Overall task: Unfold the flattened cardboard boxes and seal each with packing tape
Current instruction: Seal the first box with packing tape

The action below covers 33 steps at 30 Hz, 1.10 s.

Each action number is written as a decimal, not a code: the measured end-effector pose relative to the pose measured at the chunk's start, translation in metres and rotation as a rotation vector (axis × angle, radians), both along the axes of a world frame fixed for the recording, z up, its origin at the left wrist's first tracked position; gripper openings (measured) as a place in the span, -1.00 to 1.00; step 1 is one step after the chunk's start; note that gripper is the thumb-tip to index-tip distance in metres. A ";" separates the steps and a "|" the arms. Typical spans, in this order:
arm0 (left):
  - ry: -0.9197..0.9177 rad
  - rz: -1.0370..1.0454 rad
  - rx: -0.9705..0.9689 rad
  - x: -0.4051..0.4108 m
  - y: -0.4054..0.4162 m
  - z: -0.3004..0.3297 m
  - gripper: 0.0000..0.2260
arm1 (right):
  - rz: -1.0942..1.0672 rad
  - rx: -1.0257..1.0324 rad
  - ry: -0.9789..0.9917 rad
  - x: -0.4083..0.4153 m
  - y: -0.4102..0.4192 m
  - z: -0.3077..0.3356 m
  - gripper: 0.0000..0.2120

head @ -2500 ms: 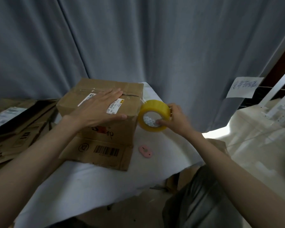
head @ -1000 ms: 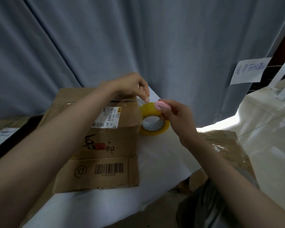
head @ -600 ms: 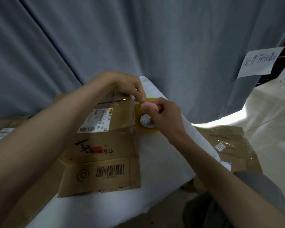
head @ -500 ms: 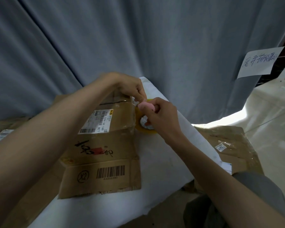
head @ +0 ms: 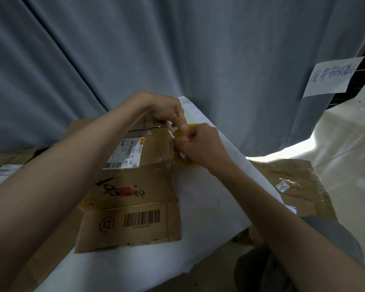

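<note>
Both hands' curled fingers meet, perhaps pinching, the round yellow tape roll.

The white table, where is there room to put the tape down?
Bare white table lies right of the cardboard box, between it and the right arm. A second patch runs along the near edge below the barcode flap. It is crowded where both hands meet at the yellow tape roll.

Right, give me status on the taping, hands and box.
Left hand pinching something small, likely the tape end, at the box top's right edge. Right hand curled beside it, in front of the yellow tape roll. Nothing in the way.
</note>
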State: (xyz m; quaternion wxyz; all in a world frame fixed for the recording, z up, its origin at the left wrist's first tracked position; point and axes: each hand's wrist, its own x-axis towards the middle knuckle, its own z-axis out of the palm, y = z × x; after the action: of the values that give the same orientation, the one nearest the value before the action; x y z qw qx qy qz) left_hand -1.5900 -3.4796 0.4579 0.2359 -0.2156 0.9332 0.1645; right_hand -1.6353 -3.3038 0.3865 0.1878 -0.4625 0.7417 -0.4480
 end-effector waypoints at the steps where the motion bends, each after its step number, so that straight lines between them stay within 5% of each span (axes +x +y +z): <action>1: 0.010 0.004 0.003 0.000 -0.001 0.000 -0.69 | 0.135 0.090 0.005 -0.005 0.007 0.005 -0.81; 4: 0.031 0.003 0.012 0.002 -0.003 0.000 -0.71 | 0.451 0.341 0.036 -0.026 0.034 0.002 -0.87; 9: 0.023 0.035 0.022 0.002 0.002 0.001 -0.56 | 0.426 0.483 0.286 -0.046 0.042 -0.051 -0.78; 15: 0.039 0.073 0.011 0.004 0.007 0.002 -0.68 | 0.300 0.423 0.305 -0.061 0.043 -0.038 -0.68; 20: 0.038 0.100 -0.005 0.006 0.012 0.004 -0.69 | 0.013 -0.045 0.095 -0.084 0.008 0.014 -0.73; 25: 0.077 0.083 -0.055 0.014 0.013 0.000 -0.80 | 0.486 0.430 -0.087 -0.079 -0.039 0.016 -0.33; 28: 0.248 0.082 -0.087 0.028 0.015 -0.004 -0.84 | 0.568 0.415 -0.205 -0.087 -0.053 0.011 -0.28; 33: 0.769 0.274 -0.130 0.050 0.023 -0.024 -0.96 | 0.660 0.426 -0.136 -0.088 -0.060 0.020 -0.79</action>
State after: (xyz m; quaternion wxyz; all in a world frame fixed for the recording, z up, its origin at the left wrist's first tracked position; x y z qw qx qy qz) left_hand -1.5403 -3.4567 0.4341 -0.1681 -0.2752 0.9244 0.2039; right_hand -1.7233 -3.3638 0.4069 0.4622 -0.5959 0.6155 -0.2292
